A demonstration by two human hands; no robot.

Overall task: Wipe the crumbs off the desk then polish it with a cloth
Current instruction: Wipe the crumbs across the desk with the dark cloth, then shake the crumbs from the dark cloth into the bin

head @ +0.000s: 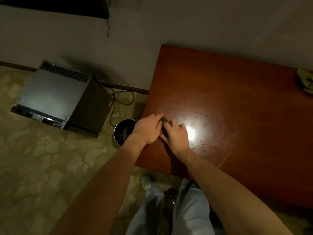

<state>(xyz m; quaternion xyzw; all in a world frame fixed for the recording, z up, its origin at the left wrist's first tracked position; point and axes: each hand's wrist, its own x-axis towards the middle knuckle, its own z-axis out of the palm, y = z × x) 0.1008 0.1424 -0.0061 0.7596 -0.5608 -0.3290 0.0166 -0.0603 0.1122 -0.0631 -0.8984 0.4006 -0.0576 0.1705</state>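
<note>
The reddish-brown desk (237,92) shines under a light glare, with small specks and smears around the bright spot. Both hands meet near its left edge. My right hand (177,135) lies palm down with its fingers curled over a small dark cloth (163,124). My left hand (147,128) rests at the edge, fingers together, touching the same dark cloth from the left. Most of that cloth is hidden between the hands. A green cloth (304,81) lies crumpled at the desk's far right.
A round dark bin (122,131) stands on the carpet just below the desk's left edge, under my left wrist. A grey box-like appliance (57,95) with trailing cables sits on the floor to the left. The wall runs behind the desk.
</note>
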